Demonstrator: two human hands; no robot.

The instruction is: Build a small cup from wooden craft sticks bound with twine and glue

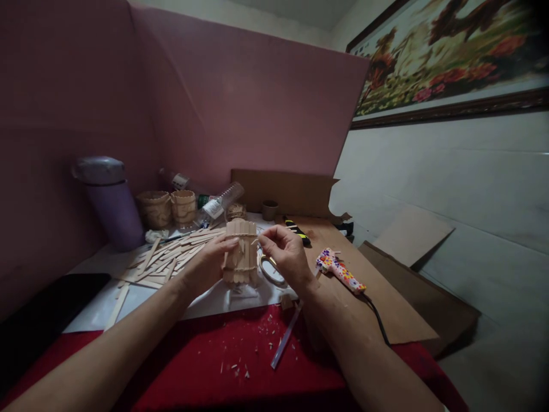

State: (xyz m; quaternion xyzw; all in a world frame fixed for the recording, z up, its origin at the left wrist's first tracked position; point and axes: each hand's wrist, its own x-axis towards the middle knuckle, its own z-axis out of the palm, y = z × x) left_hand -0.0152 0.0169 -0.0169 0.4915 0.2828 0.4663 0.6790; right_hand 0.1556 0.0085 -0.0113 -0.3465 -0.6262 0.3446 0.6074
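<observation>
Red cloth (240,355), nearest, carries wood slivers (235,367) and a clear glue stick (285,337). Head view: left hand (210,263) clasps the stick cup (242,260), upright on a white sheet (98,303) beside loose sticks (171,257). Right hand (285,254) apparently pinches twine (242,235) at its rim. Glue gun (341,272) lies to the right. Risk: a slack pinch loosens the winding and slats splay.

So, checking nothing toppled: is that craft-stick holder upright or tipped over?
Upright: the craft-stick holder stands with its sticks vertical on the white sheet, the left hand gripping its side.
</observation>
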